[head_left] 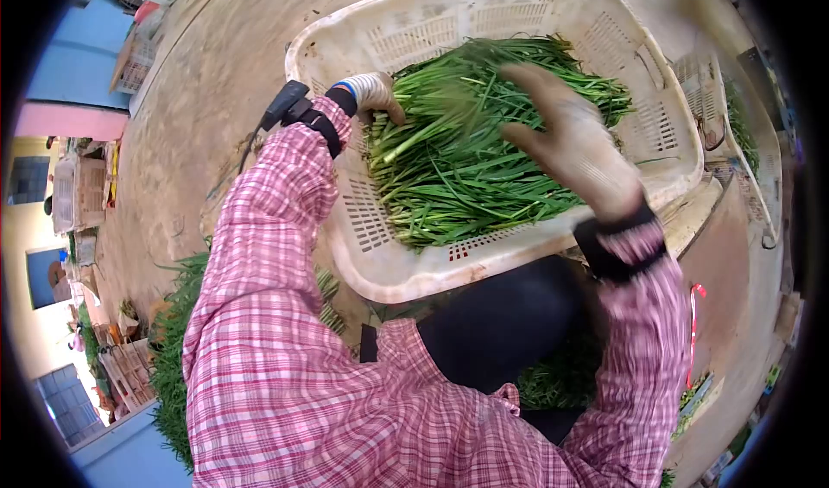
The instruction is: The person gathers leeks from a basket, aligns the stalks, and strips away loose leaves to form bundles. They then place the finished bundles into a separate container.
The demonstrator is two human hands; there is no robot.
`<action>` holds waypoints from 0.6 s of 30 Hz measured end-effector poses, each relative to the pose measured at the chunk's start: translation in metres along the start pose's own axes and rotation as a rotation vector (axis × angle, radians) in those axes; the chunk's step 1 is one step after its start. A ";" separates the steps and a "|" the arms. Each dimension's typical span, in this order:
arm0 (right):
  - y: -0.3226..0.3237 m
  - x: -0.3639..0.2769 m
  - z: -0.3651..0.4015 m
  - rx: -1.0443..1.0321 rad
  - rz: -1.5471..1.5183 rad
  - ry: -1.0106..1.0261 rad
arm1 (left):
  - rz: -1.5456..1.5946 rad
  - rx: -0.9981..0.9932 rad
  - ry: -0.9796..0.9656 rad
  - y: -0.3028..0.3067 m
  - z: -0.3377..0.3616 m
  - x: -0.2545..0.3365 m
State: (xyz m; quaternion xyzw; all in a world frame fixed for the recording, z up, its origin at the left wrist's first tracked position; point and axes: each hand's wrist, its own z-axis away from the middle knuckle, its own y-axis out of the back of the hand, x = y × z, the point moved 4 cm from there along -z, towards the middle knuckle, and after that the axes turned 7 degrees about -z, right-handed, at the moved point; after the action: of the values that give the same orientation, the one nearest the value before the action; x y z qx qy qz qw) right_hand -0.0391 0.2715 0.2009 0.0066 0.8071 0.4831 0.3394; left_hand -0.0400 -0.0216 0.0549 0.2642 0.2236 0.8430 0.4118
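Long green chives (pixel 484 177) lie in a layered heap inside a white plastic basket (pixel 389 289), with their pale cut ends toward the left wall. At those ends, my left hand (pixel 374 93), in a pale knitted glove, curls its fingers down onto a bunch of chives near the basket's upper left side. My right hand (pixel 574 142), also gloved and blurred by motion, is above the right part of the heap. Its thumb and fingers are spread apart with nothing between them.
More greens (pixel 177 358) are piled at my left, and a small bundle (pixel 329 302) lies below the basket. Another white basket (pixel 721 134) with greens stands at the right. Crates (pixel 79 194) line the wall at the far left. Concrete floor (pixel 190 134) surrounds the basket.
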 end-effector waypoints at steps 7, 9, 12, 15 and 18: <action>-0.157 0.037 -0.090 -0.307 0.143 -0.015 | 0.226 0.134 -0.231 0.009 0.025 -0.005; -0.178 0.042 -0.088 -0.353 0.133 -0.004 | 0.179 0.103 -0.290 0.007 0.019 -0.008; -0.183 0.043 -0.079 -0.307 0.142 0.010 | 0.428 -0.054 -0.382 -0.009 0.022 0.003; -0.180 0.051 -0.084 -0.185 0.058 0.024 | 0.673 -0.131 -0.528 -0.003 0.040 0.013; -0.174 0.055 -0.079 -0.192 -0.061 -0.059 | 0.487 -0.064 -0.519 0.021 0.059 0.004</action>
State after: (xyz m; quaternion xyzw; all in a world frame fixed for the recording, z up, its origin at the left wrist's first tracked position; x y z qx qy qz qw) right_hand -0.0695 0.1362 0.0588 -0.0362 0.7466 0.5472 0.3768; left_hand -0.0169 -0.0210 0.1130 0.5020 0.0152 0.8278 0.2500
